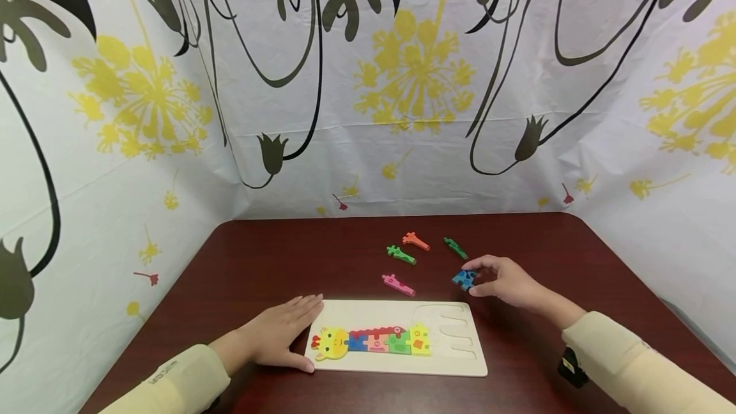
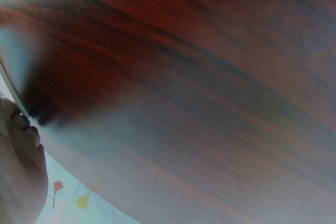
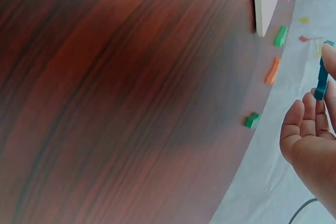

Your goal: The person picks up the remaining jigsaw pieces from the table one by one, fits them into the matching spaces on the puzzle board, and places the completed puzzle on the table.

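A pale wooden puzzle board [image 1: 397, 366] lies flat near the table's front, with a giraffe's yellow head [image 1: 332, 344], red mane and several coloured body pieces set in its left and middle part. Leg-shaped recesses show at its right end. My left hand [image 1: 282, 331] rests on the board's left edge, fingers straight, thumb at the lower corner. Above the board's upper right corner, my right hand [image 1: 503, 283] pinches a blue puzzle piece [image 1: 463, 279] between thumb and fingers. In the right wrist view the blue piece [image 3: 322, 74] appears edge-on in the grip.
Beyond the board lie loose leg-shaped pieces: a pink piece [image 1: 398, 285], a light green piece [image 1: 401, 255], an orange piece [image 1: 416, 241] and a dark green piece [image 1: 455, 248]. The dark red wooden table [image 1: 276, 254] meets a patterned cloth [image 1: 345, 177] at the back and sides.
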`<act>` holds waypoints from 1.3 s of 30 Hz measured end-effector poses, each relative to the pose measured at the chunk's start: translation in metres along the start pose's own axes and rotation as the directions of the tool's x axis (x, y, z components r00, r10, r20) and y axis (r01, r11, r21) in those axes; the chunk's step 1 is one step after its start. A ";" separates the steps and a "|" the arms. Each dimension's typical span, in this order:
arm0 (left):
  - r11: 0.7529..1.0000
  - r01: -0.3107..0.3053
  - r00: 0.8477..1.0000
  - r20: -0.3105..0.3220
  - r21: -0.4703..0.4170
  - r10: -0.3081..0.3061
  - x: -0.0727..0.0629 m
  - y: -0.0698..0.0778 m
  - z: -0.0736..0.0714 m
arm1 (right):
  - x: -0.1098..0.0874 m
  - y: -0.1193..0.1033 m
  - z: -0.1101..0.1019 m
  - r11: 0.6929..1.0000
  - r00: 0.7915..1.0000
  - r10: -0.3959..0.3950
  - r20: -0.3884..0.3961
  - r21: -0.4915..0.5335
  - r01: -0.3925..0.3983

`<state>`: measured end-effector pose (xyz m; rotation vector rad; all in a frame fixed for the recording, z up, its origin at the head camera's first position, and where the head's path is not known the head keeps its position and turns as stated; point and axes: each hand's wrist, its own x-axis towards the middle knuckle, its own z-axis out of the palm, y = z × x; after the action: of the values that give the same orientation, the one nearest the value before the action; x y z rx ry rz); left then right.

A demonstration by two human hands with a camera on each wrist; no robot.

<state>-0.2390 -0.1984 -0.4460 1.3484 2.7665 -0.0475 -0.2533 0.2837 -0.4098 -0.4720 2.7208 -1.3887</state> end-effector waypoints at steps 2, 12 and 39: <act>1.000 -0.001 1.000 -0.003 0.005 0.001 0.000 0.000 0.000 | 0.001 -0.002 0.004 1.000 1.000 -0.004 0.017 0.001 0.004; 1.000 0.013 1.000 0.007 -0.012 -0.013 -0.001 0.001 -0.001 | 0.003 -0.011 0.019 1.000 0.997 -0.017 0.072 -0.004 0.018; 0.999 0.019 1.000 0.020 -0.034 -0.018 -0.001 0.001 -0.002 | 0.011 -0.022 0.052 0.997 0.986 -0.056 0.160 -0.037 0.063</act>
<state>-0.2377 -0.1990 -0.4443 1.3070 2.7505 -0.0141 -0.2490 0.2276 -0.4219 -0.6427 2.6327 -1.2503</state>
